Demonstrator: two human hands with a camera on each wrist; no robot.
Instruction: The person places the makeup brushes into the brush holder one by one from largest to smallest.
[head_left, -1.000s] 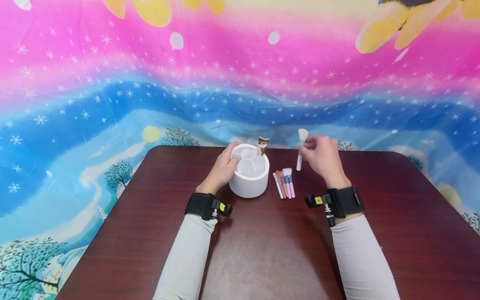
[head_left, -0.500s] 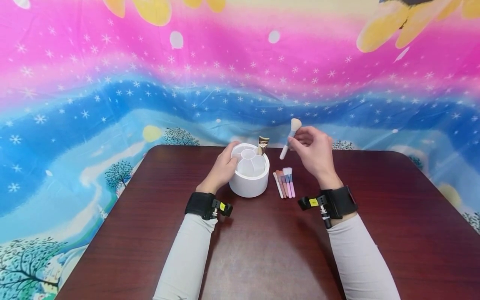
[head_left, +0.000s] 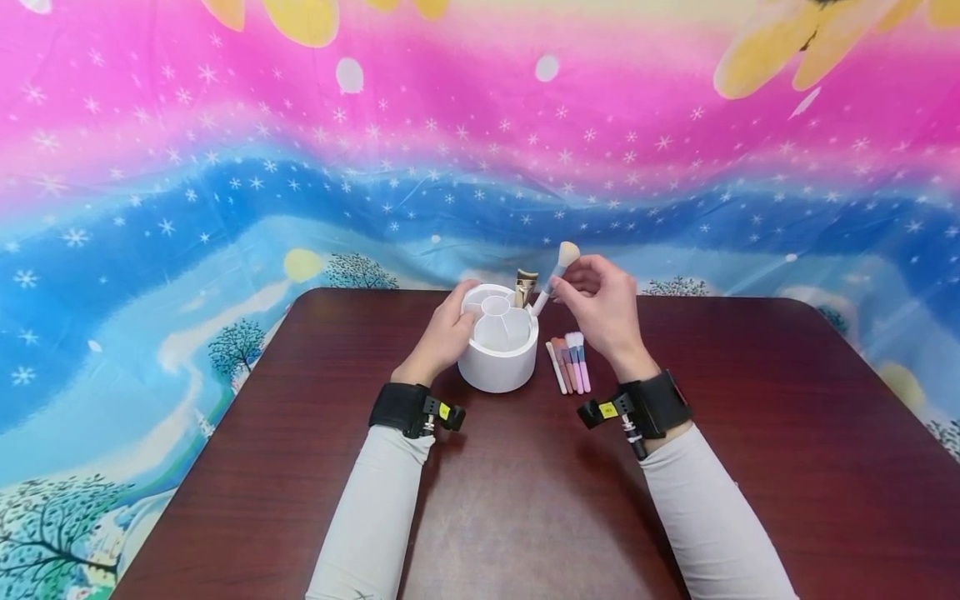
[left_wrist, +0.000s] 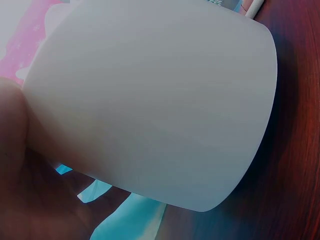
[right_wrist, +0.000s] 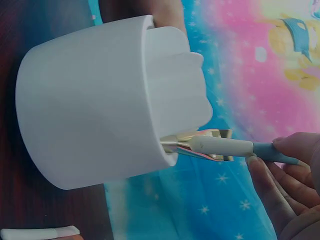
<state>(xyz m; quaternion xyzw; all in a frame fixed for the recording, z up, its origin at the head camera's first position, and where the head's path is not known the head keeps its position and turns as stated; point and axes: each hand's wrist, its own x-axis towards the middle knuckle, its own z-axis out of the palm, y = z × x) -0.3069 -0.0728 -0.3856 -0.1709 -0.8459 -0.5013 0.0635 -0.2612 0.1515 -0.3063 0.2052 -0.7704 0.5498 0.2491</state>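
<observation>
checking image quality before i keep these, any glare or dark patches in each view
Head: pale glare on the table, shadow beside the right sleeve; left wrist: dim, the left hand mostly dark; right wrist: brush fairly clear, dark table at upper left.

The left wrist view's top edge crops the white holder

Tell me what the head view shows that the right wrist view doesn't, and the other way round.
Only the head view: the pale bristles of the held brush, both black wrist straps and the light sleeves.

Only the right wrist view: a blue patch on the yellow figure of the patterned backdrop.

Both: the white container, the gold-coloured metal tool, the right hand pinching the brush, and the left hand, only partly visible from the wrist.
</observation>
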